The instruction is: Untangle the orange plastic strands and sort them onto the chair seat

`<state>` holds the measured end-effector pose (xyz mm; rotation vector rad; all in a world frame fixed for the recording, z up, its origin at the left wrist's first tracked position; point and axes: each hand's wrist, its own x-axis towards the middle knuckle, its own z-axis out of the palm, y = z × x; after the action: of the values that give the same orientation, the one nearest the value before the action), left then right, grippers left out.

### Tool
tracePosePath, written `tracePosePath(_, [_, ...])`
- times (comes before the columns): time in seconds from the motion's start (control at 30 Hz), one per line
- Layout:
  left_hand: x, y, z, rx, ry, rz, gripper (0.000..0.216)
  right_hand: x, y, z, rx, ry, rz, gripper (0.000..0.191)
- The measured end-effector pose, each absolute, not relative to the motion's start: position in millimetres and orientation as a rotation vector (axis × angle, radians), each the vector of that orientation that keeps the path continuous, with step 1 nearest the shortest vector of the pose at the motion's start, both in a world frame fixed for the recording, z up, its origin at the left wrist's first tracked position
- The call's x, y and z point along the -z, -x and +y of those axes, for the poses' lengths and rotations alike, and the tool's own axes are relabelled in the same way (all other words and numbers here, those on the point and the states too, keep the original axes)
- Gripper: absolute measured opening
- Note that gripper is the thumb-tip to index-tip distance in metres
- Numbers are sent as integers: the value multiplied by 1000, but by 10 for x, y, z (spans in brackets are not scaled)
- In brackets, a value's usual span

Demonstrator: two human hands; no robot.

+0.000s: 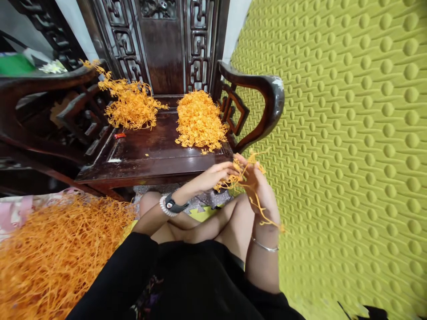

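My left hand [215,176] and my right hand [265,193] are close together in front of the chair's right front corner. A small bunch of thin, branching orange plastic strands [233,178] is between them. The fingers of my left hand pinch its left part. My right hand is curled round the other part, with its fingers partly hidden. One long strand [261,209] hangs down over my right palm and wrist. On the chair seat lie a compact pile of small curly orange pieces [202,120] and a looser tangle of orange strands [135,106].
A dark carved wooden chair [156,166] stands ahead, its right armrest [273,102] near my right hand. At lower left is a large heap of orange strands [63,253]. A small red wrapper [119,135] lies on the seat. A yellow-green bumpy wall covering [343,155] fills the right side.
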<state>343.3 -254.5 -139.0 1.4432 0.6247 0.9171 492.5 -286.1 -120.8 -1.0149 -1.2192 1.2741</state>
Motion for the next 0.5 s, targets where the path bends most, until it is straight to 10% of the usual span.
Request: tracePosePath(0.5, [1447, -3215, -2995, -831, -2087, 943, 29, 1161, -5003, -2978, -1222, 938, -1063, 28])
